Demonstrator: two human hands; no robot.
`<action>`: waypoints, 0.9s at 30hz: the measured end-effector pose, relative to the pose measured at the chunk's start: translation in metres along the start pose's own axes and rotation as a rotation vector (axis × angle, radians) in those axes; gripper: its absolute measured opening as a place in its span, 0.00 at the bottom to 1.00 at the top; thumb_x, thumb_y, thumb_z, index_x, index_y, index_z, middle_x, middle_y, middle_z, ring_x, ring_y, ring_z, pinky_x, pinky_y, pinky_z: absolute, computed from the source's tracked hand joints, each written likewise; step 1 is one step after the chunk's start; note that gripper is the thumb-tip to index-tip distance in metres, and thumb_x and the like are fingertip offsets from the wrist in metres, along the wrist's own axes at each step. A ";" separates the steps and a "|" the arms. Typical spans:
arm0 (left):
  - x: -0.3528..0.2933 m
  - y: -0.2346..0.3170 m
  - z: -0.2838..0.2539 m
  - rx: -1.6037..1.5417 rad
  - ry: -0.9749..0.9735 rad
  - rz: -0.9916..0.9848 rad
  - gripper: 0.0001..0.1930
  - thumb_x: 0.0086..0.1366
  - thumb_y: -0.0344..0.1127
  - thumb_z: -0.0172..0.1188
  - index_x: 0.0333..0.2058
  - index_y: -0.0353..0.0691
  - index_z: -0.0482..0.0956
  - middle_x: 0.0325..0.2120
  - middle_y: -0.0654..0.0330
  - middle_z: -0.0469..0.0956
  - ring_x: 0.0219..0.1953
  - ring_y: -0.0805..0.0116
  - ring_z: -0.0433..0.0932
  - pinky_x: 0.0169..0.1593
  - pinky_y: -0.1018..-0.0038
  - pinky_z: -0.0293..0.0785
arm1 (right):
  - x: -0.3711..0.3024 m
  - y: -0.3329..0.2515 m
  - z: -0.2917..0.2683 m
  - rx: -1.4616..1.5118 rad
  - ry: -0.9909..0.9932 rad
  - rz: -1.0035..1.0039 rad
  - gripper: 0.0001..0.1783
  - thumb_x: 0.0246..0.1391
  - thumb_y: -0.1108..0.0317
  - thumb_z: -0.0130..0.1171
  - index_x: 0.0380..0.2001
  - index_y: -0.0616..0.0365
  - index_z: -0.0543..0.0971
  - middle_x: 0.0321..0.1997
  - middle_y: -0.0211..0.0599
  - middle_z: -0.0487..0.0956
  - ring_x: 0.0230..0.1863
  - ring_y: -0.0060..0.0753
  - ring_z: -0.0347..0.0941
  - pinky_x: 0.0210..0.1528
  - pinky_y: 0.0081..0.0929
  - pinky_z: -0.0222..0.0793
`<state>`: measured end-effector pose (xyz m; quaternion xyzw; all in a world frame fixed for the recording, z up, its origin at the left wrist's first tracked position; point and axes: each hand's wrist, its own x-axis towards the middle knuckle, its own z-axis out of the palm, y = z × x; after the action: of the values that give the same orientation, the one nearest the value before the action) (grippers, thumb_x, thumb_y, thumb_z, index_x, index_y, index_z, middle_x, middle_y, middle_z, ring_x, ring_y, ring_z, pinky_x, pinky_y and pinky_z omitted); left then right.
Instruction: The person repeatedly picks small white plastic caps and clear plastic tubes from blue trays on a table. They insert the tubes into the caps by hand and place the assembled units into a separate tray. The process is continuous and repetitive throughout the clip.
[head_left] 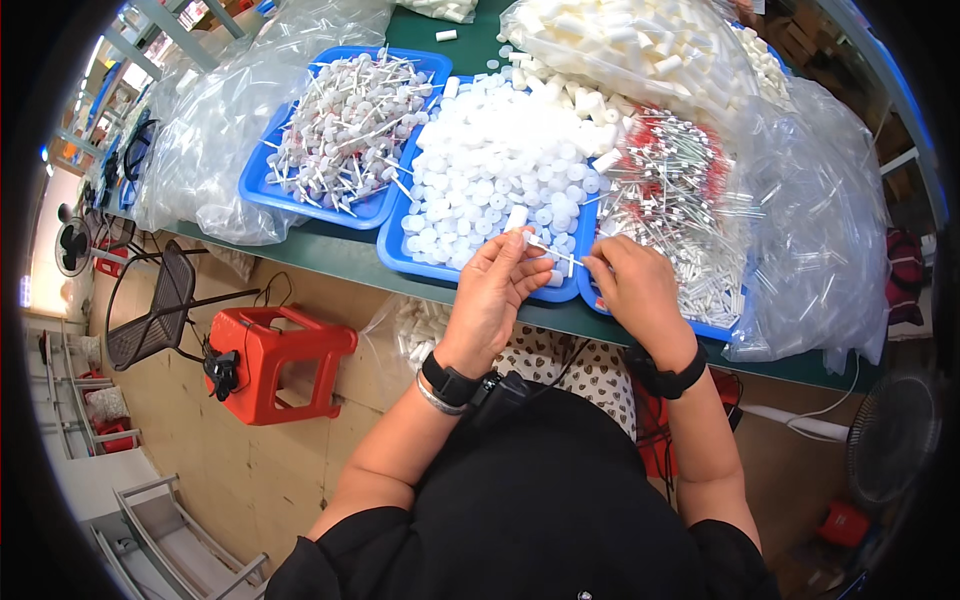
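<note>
My left hand [490, 295] pinches a thin white stick-like part [556, 252] between thumb and fingertips, over the front edge of the middle blue tray [400, 262]. At the stick's other end, the fingertips of my right hand [640, 290] are closed on it. A white foam cylinder [517, 216] shows just above my left fingertips. Translucent white discs [455, 205] fill the middle tray in a heap. Beside my right hand, another tray holds thin metal-looking pins with red and white parts [680, 165] and small white tubes [705, 270].
A blue tray of assembled white sticks with discs [345, 130] stands at left. Behind lies a large clear bag of white foam cylinders [630, 45]. Clear plastic bags [815, 220] flank the trays. A red stool [265, 365] and a fan [893, 435] stand below the green table [330, 250].
</note>
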<state>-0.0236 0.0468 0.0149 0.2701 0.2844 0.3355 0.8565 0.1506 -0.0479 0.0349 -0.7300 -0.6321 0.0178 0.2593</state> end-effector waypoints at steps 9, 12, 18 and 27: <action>0.002 0.004 -0.007 -0.031 0.020 -0.005 0.16 0.71 0.42 0.57 0.49 0.37 0.75 0.36 0.59 0.80 0.40 0.69 0.81 0.46 0.74 0.79 | 0.014 -0.021 -0.001 -0.243 -0.133 -0.267 0.03 0.47 0.73 0.57 0.28 0.57 0.78 0.31 0.36 0.73 0.34 0.38 0.72 0.39 0.35 0.65; 0.004 0.000 -0.011 -0.045 0.008 -0.012 0.16 0.71 0.43 0.56 0.49 0.38 0.76 0.36 0.60 0.80 0.39 0.70 0.81 0.45 0.74 0.79 | 0.010 -0.023 -0.006 -0.341 -0.170 -0.362 0.04 0.46 0.73 0.54 0.25 0.57 0.78 0.33 0.35 0.72 0.36 0.36 0.69 0.41 0.32 0.62; 0.003 -0.002 -0.010 -0.076 -0.025 -0.020 0.14 0.72 0.42 0.55 0.48 0.39 0.76 0.36 0.61 0.79 0.40 0.70 0.81 0.46 0.74 0.79 | 0.022 -0.022 -0.010 -0.272 -0.204 -0.462 0.03 0.46 0.73 0.55 0.25 0.57 0.78 0.32 0.33 0.73 0.38 0.36 0.69 0.43 0.32 0.63; 0.003 0.002 -0.013 -0.114 -0.041 -0.044 0.14 0.72 0.41 0.55 0.48 0.38 0.76 0.36 0.59 0.79 0.39 0.70 0.81 0.46 0.74 0.79 | 0.030 -0.021 -0.014 -0.277 -0.351 -0.572 0.03 0.47 0.71 0.55 0.24 0.56 0.77 0.31 0.33 0.77 0.40 0.35 0.70 0.43 0.31 0.64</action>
<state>-0.0310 0.0537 0.0058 0.2215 0.2532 0.3267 0.8832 0.1424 -0.0231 0.0645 -0.5376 -0.8421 -0.0163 0.0399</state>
